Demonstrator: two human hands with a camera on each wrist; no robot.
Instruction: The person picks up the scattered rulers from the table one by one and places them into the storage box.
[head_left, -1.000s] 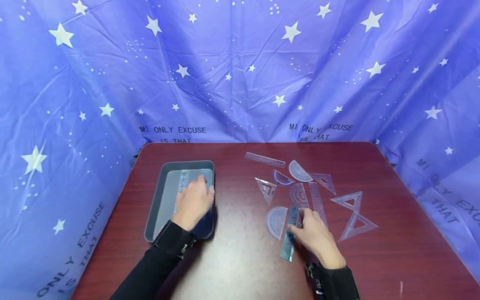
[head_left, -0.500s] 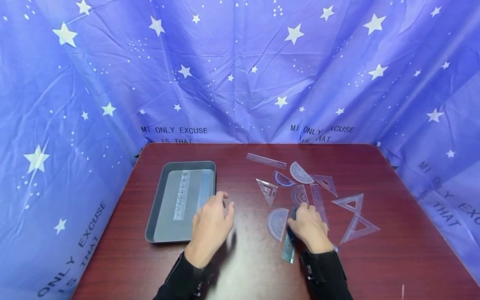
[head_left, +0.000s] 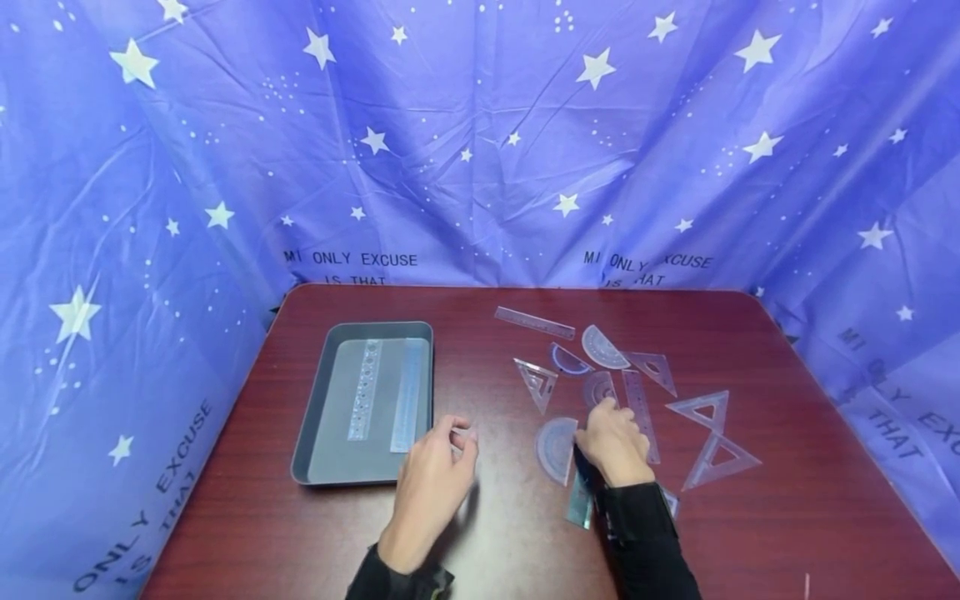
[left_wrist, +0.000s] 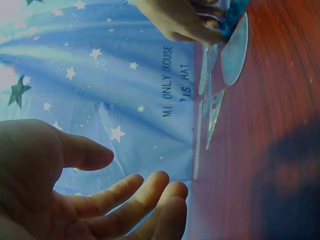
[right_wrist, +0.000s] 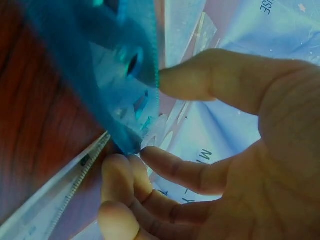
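Observation:
In the head view my right hand (head_left: pixel 615 442) grips a teal see-through ruler (head_left: pixel 580 504), its upper part hidden under the fingers. The right wrist view shows the thumb against one edge of the ruler (right_wrist: pixel 127 55) and the fingertips by its lower end. A large half-round protractor (head_left: pixel 555 450) lies just left of it, and a clear ruler (head_left: pixel 640 417) lies to the right. My left hand (head_left: pixel 435 479) hovers off the tray's near right corner, holding nothing, fingers loosely bent. Two clear rulers, one patterned (head_left: pixel 364 392) and one bluish (head_left: pixel 407 400), lie lengthwise inside the grey tray (head_left: pixel 322 458).
Behind the right hand are more protractors (head_left: pixel 604 350), set squares (head_left: pixel 660 375) and a ruler (head_left: pixel 535 322). Two set squares (head_left: pixel 697 471) lie farther right, nearly touching. A small set square (head_left: pixel 527 367) lies at the middle. A starry curtain (head_left: pixel 480 167) hangs behind the table (head_left: pixel 480 350).
My left hand has left the tray and come back to the right and nearer, uncovering the bluish ruler. My right hand stays at the teal ruler, having turned and shifted slightly over it.

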